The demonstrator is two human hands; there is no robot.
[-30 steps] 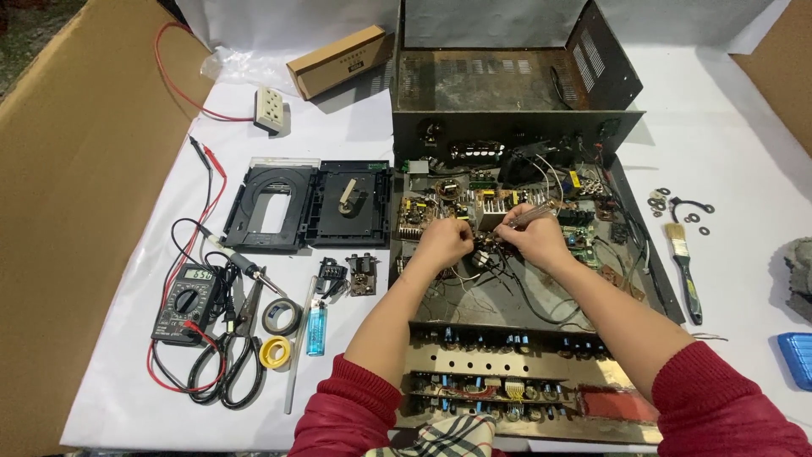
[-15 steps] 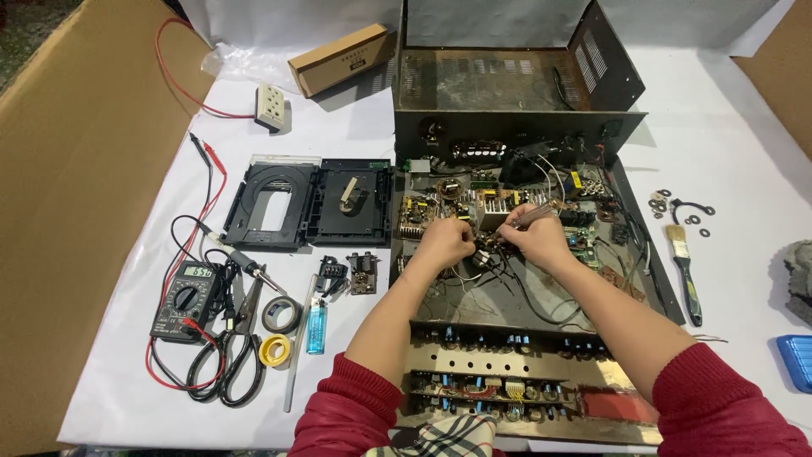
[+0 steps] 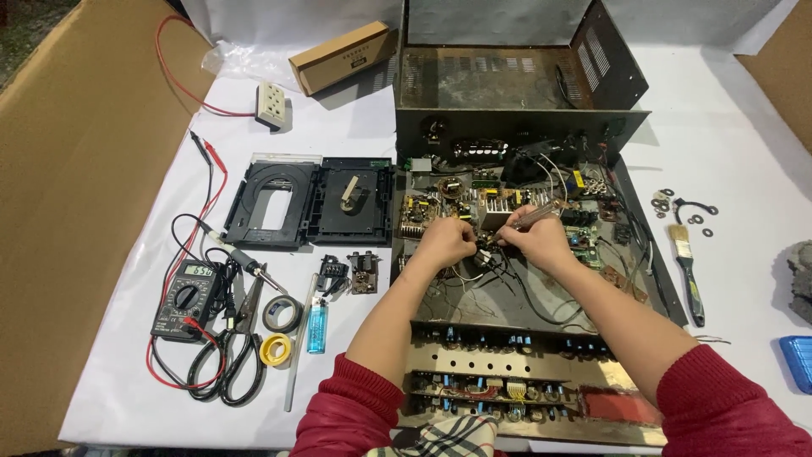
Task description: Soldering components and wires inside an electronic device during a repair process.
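Both hands over open chassis [image 3: 507,279] mid-worktop. Left hand [image 3: 444,241] pinched on black wires [image 3: 484,258]. Right hand [image 3: 537,241] gripping slim probe [image 3: 534,217] — long axis slanting up-right, tip toward wires, between hands.

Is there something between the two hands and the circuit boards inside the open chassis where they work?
Nothing visible separates them. The left hand and the right hand are already down among the loose wires on the circuit boards of the open chassis. The right hand holds a thin tool. Their fingertips hide the exact contact spot.
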